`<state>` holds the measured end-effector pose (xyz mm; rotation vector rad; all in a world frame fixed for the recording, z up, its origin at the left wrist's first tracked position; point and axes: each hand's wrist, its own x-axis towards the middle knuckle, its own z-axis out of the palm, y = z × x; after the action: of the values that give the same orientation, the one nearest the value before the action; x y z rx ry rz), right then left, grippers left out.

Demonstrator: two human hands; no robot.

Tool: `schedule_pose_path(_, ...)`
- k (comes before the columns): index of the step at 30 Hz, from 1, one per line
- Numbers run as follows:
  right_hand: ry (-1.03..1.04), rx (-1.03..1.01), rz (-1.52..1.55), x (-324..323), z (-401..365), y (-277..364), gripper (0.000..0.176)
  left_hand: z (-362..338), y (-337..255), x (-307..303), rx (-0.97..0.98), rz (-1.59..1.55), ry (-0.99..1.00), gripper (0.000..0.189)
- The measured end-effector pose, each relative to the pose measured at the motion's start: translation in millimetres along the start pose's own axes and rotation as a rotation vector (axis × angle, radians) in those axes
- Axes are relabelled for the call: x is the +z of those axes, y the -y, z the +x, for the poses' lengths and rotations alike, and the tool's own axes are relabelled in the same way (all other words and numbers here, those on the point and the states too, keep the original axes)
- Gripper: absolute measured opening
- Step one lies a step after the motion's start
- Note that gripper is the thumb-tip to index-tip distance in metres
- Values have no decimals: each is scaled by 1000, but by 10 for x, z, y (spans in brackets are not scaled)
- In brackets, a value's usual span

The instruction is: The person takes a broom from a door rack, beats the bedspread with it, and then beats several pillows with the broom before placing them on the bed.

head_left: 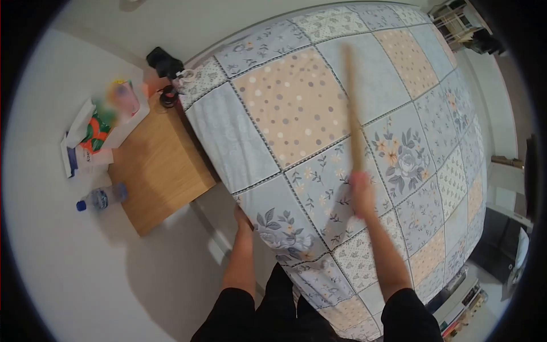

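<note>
A patchwork bedsheet (399, 165) with flowers, dots and grey squares covers the bed in front of me. My right hand (363, 194) is over the sheet, closed around the pink handle of a long tan stick (353, 108). Motion blurs the stick, which points away from me toward the far side of the bed. At the near left edge of the bed, my left hand (243, 219) is closed on the sheet's border, its fingertips partly hidden.
A wooden bedside table (165, 165) stands left of the bed. On it are a water bottle (101, 198), a white box (128, 122) with colourful packets and a small black item (168, 97). A dark chair (496, 242) and a shelf (458, 305) stand at the right.
</note>
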<state>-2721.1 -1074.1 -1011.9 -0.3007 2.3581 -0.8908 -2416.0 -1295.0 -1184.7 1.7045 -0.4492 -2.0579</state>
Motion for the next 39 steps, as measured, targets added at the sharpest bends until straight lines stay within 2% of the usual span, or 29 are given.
schedule_pose_path(1, 88, -89, -66, 234, -276, -55, 43, 81, 64, -21, -13, -1, 12, 48)
schedule_pose_path(2, 214, -61, -461, 574, -808, -417, 40, 199, 117, -110, -41, -106, 115, 47)
schedule_pose_path(3, 497, 92, -395, 607, -1335, -208, 42, 252, 190, -134, -67, -212, 219, 46)
schedule_pose_path(4, 630, 58, -409, 544, -1742, -18, 32, 179, 227, -145, -75, -203, 227, 46)
schedule_pose_path(6, 563, -122, -139, 475, -2188, -387, 30, 51, 210, -263, -180, 41, 24, 47)
schedule_pose_path(7, 467, -186, 36, 352, -2207, -469, 36, 3, 236, -365, -277, 13, 92, 46)
schedule_pose_path(9, 170, -163, 70, 5, -1826, -653, 41, -371, 320, -414, -355, 134, 147, 45)
schedule_pose_path(10, 146, 115, 4, -244, -1476, -807, 46, -546, 486, -475, -354, 192, 201, 45)
schedule_pose_path(11, 38, 158, 181, -514, -1043, -737, 50, -720, 655, -540, -349, 250, 254, 44)
schedule_pose_path(12, -114, 155, 175, -688, -583, -701, 47, -649, 930, -744, -354, 207, 363, 44)
schedule_pose_path(13, -234, 70, 153, -837, -89, -722, 41, -608, 1077, -803, -343, 198, 338, 44)
schedule_pose_path(14, -304, 69, 159, -946, 299, -296, 36, -572, 1204, -828, -291, 98, 334, 43)
schedule_pose_path(16, -237, 20, 193, -986, 683, 307, 34, -487, 1392, -812, -186, -89, 333, 40)
schedule_pose_path(17, -236, -103, 211, -781, 757, 366, 40, -424, 1447, -792, -135, -173, 341, 39)
schedule_pose_path(18, -33, 56, 226, -550, 737, 228, 41, -315, 1492, -779, -85, -255, 360, 38)
schedule_pose_path(19, 104, -102, -234, -199, 535, 166, 44, -156, 1597, -861, -60, -298, 371, 37)
schedule_pose_path(20, 173, -221, -216, 146, 140, 131, 45, -1, 1701, -944, -36, -342, 382, 37)
schedule_pose_path(23, 570, -214, -453, 647, -1132, 86, 33, 93, 2005, -1201, 153, -85, 152, 30)
schedule_pose_path(24, 579, -230, -339, 605, -1418, 187, 32, -107, 1782, -1028, 54, -94, 58, 30)
schedule_pose_path(26, 537, -223, -227, 495, -1653, -253, 31, -671, 1287, -718, -166, -90, -134, 30)
schedule_pose_path(27, 434, -89, -66, 348, -1738, -433, 31, -936, 1133, -630, -182, -78, -134, 30)
schedule_pose_path(29, 161, 163, 266, -44, -1903, -656, 31, -1428, 1026, -588, -445, 426, 41, 37)
schedule_pose_path(30, -21, 260, 443, -238, -1851, -692, 31, -1454, 1155, -654, -470, 434, 56, 37)
schedule_pose_path(32, -352, 266, 447, -562, -1754, -921, 32, -1381, 1466, -847, -544, -69, 271, 46)
schedule_pose_path(33, -374, 276, 439, -622, -1877, -1125, 32, -1357, 1522, -842, -549, -68, 232, 48)
schedule_pose_path(36, -186, 513, 195, -368, -2568, -1807, 31, -1486, 1335, -556, -606, -242, 211, 51)
schedule_pose_path(37, -94, 206, -116, -54, -2973, -2443, 37, -1481, 1393, -613, -564, -261, 331, 51)
schedule_pose_path(38, 88, -19, -233, 118, -3304, -2224, 32, -1487, 1503, -690, -567, -268, 327, 51)
schedule_pose_path(39, 268, -4, -216, 271, -3518, -1919, 30, -1528, 1601, -827, -538, -209, 319, 51)
